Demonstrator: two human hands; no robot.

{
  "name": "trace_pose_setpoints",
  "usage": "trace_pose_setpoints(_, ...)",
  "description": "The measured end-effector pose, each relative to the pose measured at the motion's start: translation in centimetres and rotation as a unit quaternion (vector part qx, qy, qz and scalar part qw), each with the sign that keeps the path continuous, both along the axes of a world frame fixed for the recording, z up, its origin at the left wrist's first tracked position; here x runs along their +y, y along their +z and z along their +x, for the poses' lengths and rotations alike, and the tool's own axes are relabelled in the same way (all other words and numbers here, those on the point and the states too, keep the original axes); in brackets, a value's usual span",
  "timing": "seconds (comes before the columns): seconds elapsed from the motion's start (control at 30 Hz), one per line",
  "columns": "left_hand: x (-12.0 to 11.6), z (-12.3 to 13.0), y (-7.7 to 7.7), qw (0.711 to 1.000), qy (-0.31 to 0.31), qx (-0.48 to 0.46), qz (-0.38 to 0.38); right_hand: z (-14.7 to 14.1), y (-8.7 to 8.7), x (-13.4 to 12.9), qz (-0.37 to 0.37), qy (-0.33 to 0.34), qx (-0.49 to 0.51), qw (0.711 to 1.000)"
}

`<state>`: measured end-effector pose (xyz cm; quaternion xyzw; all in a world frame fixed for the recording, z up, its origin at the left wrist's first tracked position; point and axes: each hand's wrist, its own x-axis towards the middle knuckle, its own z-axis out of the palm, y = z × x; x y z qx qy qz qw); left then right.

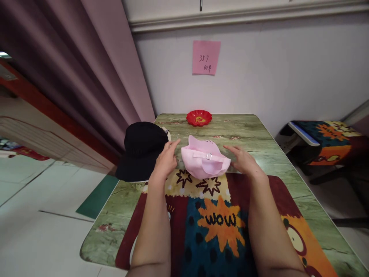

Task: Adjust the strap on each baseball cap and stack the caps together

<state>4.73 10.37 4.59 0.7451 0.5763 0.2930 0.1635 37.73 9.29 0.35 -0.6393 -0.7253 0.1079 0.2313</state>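
A pink baseball cap [198,163] lies on the table with its back strap and metal buckle facing me and part of its inside showing. To its left is my left hand [167,159], fingers stretched out, with a small gap to the cap. My right hand [243,159] is at the cap's right side, fingers extended; whether it touches the fabric I cannot tell. Nothing is gripped by either hand. Left of my left hand sits a black baseball cap [145,148], its brim pointing toward me over the table's left edge.
A red scalloped dish [198,118] stands near the wall. Under my forearms lies a colourful mat [219,231] on the green wood-patterned table [103,227]. A pink note [206,57] is stuck on the wall. A curtain [115,57] hangs at left; a covered stool [328,142] stands at right.
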Motion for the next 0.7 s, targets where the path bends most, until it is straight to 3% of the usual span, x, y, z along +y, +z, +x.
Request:
trace_pose_setpoints(0.2,0.0,1.2,-0.2,0.996,-0.089,-0.017,-0.024,-1.3,0.2,0.3,-0.030,0.113,0.036,0.992)
trace_pose_setpoints(0.37,0.4,1.3,-0.3,0.992,-0.102,-0.080,-0.009,-1.6,0.8,0.5,-0.031,0.113,0.093,0.989)
trace_pose_setpoints(0.47,0.2,1.3,0.5,0.985,-0.091,-0.148,0.021,-1.9,2.1,0.1,-0.008,0.124,0.178,0.976)
trace_pose_setpoints(0.57,-0.5,1.3,2.0,0.951,-0.066,-0.300,0.042,-2.2,4.0,-0.7,0.015,0.142,0.324,0.935)
trace_pose_setpoints(0.7,-1.5,1.8,3.6,0.861,-0.011,-0.508,0.027,-3.0,5.6,-1.8,0.018,0.110,0.528,0.842)
